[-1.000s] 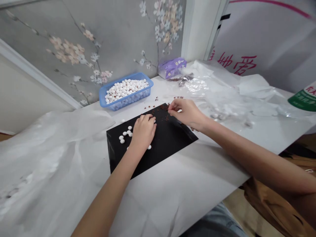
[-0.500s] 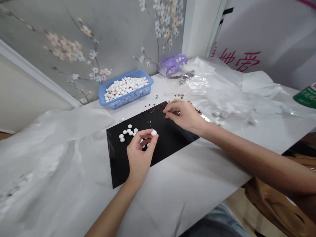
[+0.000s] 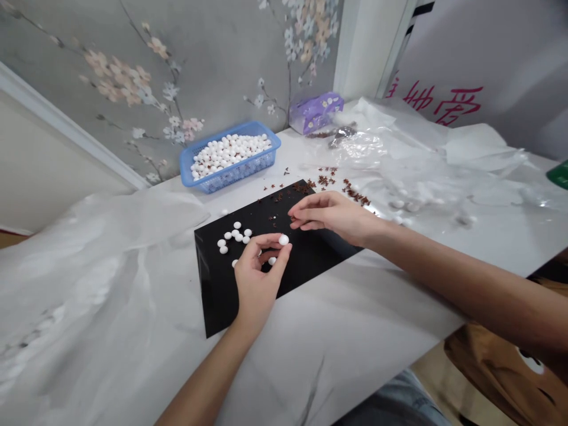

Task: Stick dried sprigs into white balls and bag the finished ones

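Observation:
A black sheet (image 3: 306, 260) lies on the white table (image 3: 355, 331). My left hand (image 3: 258, 278) hovers over the sheet, palm up, pinching a white bead (image 3: 283, 239) between thumb and fingertips. Several more white beads (image 3: 234, 238) lie on the sheet to its left. My right hand (image 3: 331, 216) is just beyond it, fingers pinched on a tiny reddish-brown piece (image 3: 293, 221) I can barely make out. Small reddish-brown pieces (image 3: 328, 180) are scattered at the sheet's far edge and on the table.
A blue basket (image 3: 231, 171) full of white beads stands at the back by the flowered wall. A purple packet (image 3: 316, 111) and crumpled clear plastic (image 3: 399, 160) lie at the back right. White plastic sheeting (image 3: 89, 266) covers the left side. The table's edge runs at the lower right.
My left hand lifted from the sheet with a white bead pinched and turned palm up. My right hand left the brown pieces and moved toward my left hand.

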Motion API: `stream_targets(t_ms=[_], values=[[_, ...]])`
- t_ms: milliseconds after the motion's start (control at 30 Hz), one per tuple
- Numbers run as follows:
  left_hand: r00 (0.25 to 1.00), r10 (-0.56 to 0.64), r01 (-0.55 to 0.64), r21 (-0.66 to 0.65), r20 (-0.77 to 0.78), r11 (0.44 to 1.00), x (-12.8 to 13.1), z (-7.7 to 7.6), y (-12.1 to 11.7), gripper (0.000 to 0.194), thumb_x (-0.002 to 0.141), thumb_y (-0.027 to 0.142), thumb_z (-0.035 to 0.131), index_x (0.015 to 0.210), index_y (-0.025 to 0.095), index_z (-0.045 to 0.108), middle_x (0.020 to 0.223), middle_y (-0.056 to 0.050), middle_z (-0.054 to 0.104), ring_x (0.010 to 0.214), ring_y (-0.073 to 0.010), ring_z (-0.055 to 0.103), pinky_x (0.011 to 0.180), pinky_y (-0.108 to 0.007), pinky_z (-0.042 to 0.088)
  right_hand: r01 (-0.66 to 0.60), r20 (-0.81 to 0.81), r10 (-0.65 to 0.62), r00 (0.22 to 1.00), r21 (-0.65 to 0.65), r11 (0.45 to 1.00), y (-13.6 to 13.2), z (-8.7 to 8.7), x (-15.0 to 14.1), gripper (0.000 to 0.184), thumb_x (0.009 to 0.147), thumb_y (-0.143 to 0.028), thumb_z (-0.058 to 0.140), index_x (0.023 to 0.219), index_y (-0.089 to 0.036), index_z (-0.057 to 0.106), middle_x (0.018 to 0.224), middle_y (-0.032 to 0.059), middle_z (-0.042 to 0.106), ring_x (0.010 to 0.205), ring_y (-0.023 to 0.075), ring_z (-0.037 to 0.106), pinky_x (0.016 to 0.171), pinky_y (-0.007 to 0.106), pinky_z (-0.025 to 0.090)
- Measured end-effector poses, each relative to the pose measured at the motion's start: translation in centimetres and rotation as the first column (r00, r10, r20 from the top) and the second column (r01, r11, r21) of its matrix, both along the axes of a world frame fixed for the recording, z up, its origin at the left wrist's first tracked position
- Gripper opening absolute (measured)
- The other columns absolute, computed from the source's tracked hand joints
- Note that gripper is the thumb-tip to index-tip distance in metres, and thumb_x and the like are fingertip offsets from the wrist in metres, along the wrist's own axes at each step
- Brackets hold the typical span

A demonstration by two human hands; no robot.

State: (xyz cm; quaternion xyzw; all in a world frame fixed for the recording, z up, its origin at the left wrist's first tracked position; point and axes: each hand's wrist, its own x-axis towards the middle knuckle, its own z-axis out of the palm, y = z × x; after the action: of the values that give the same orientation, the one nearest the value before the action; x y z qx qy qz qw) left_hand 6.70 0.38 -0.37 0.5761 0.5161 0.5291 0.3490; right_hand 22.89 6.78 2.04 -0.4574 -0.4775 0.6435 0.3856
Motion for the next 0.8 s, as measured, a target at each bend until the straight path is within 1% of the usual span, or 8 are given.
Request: stream_targets(t_ms=[100, 167, 267, 333, 433, 567, 667, 800], values=[[1.000, -0.001, 0.002, -0.028, 0.011, 1.000, 0.0, 0.0, 0.0, 0.012, 0.074, 0.023, 0.067, 0.085, 0.020, 0.063, 0.085, -0.001, 0.065, 0.077, -0.0105, 0.060, 0.069, -0.020, 0.051, -0.033, -0.141, 0.015, 0.990, -0.133, 0.991, 0.0, -0.2, 0.2, 0.007, 0.072, -0.008, 0.065, 0.076, -0.013, 0.068, 0.075, 0.0035, 0.069, 0.074, 0.0088, 0.066, 0.069, 0.015, 0.052], [1.000, 0.003, -0.002, -0.053, 0.016, 0.999, -0.1, 0.1, 0.0, 0.012, 0.077, 0.027, 0.064, 0.086, 0.020, 0.064, 0.085, -0.002, 0.066, 0.078, -0.0112, 0.062, 0.068, -0.021, 0.051, -0.047, -0.175, 0.019, 0.984, -0.159, 0.986, 0.0, -0.4, 0.3, 0.011, 0.068, -0.007, 0.068, 0.076, -0.014, 0.068, 0.073, 0.0029, 0.070, 0.073, 0.0083, 0.066, 0.070, 0.015, 0.052], [1.000, 0.010, -0.010, -0.076, 0.008, 0.997, -0.1, 0.2, 0.0, 0.015, 0.080, 0.031, 0.060, 0.088, 0.019, 0.065, 0.084, -0.003, 0.068, 0.076, -0.0124, 0.063, 0.067, -0.023, 0.052, -0.028, -0.155, 0.005, 0.988, -0.148, 0.989, 0.0, -0.6, 0.1, 0.010, 0.067, -0.008, 0.070, 0.074, -0.014, 0.069, 0.072, 0.0023, 0.069, 0.072, 0.0089, 0.066, 0.068, 0.016, 0.052], [1.000, 0.008, -0.007, -0.082, 0.014, 0.997, -0.1, 0.2, -0.1, 0.017, 0.081, 0.031, 0.059, 0.090, 0.019, 0.065, 0.085, -0.004, 0.069, 0.075, -0.0125, 0.064, 0.067, -0.023, 0.052, 0.000, -0.129, -0.013, 0.992, -0.095, 0.995, -0.2, -0.6, -0.1, 0.008, 0.069, -0.012, 0.069, 0.076, -0.015, 0.069, 0.075, 0.0024, 0.070, 0.072, 0.0089, 0.066, 0.066, 0.016, 0.052], [0.999, 0.013, -0.009, -0.078, 0.047, 0.997, -0.1, 0.1, -0.1, 0.018, 0.079, 0.029, 0.062, 0.094, 0.020, 0.063, 0.090, -0.004, 0.069, 0.078, -0.0128, 0.064, 0.069, -0.023, 0.052, 0.023, -0.098, -0.016, 0.995, 0.065, 0.998, -0.5, -0.5, -0.3, 0.010, 0.073, -0.021, 0.068, 0.082, -0.016, 0.069, 0.079, 0.0017, 0.069, 0.072, 0.0091, 0.065, 0.063, 0.018, 0.052], [0.999, 0.019, -0.018, -0.023, 0.033, 1.000, -0.1, -0.2, -0.2, 0.018, 0.076, 0.026, 0.065, 0.094, 0.021, 0.063, 0.087, -0.002, 0.066, 0.078, -0.0120, 0.062, 0.069, -0.022, 0.051, -0.013, -0.047, 0.026, 0.999, 0.260, 0.966, -1.0, -0.1, -0.7, 0.018, 0.074, -0.028, 0.067, 0.087, -0.016, 0.068, 0.076, 0.0015, 0.069, 0.071, 0.0111, 0.065, 0.065, 0.022, 0.053], [0.999, 0.032, -0.032, 0.002, -0.009, 0.999, -0.3, -0.3, -0.1, 0.019, 0.078, 0.028, 0.063, 0.096, 0.021, 0.065, 0.087, -0.002, 0.065, 0.076, -0.0119, 0.061, 0.067, -0.023, 0.051, -0.024, -0.034, 0.036, 0.999, 0.319, 0.947, -1.4, 0.2, -1.0, 0.019, 0.072, -0.027, 0.069, 0.085, -0.014, 0.066, 0.073, 0.0012, 0.068, 0.069, 0.0119, 0.065, 0.067, 0.025, 0.053], [0.999, 0.035, -0.035, 0.008, -0.017, 0.999, -0.4, -0.4, -0.1, 0.024, 0.078, 0.030, 0.062, 0.101, 0.021, 0.065, 0.088, -0.003, 0.065, 0.077, -0.0132, 0.060, 0.067, -0.024, 0.052, -0.046, -0.025, 0.060, 0.998, 0.384, 0.922, -1.9, 0.4, -1.2, 0.014, 0.073, -0.026, 0.069, 0.078, -0.014, 0.063, 0.069, 0.0000, 0.065, 0.066, 0.0116, 0.064, 0.065, 0.025, 0.052]])
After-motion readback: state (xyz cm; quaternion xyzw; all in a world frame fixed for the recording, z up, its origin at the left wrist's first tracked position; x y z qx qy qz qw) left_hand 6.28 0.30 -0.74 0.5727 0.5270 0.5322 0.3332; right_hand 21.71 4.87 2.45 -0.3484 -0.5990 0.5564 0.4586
